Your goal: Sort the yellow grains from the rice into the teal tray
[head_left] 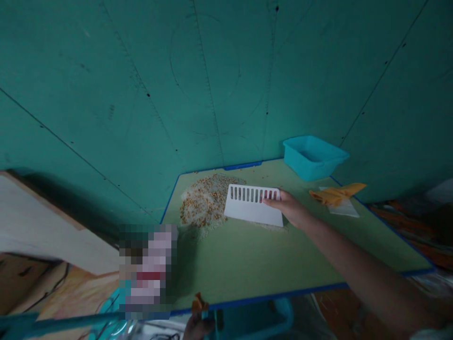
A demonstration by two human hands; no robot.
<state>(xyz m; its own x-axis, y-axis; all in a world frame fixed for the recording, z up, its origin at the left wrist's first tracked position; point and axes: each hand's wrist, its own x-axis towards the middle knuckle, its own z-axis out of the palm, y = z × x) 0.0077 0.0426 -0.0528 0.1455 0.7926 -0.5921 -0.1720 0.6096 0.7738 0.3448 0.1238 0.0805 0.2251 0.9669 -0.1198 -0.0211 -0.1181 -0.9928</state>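
My right hand (280,203) grips the right end of a white plastic scraper (253,212) with a row of slots along its top edge. The scraper stands tilted on the table, its left end touching a heap of mixed grains (205,200), yellow kernels among smaller pale ones. A thin line of pale grains lies along the scraper's lower right edge. Low in the picture, my left hand (198,327) is partly cut off and dim, below the table's front edge. Its fingers look closed at a small orange piece (200,303), whose kind I cannot make out.
A turquoise basin (313,165) stands at the table's back right corner. Before it, an orange crumpled cloth-like piece (338,193) lies on a white sheet. The blue-edged table (247,264) meets a green wall (226,85). Another blue tub (255,323) sits below the front edge.
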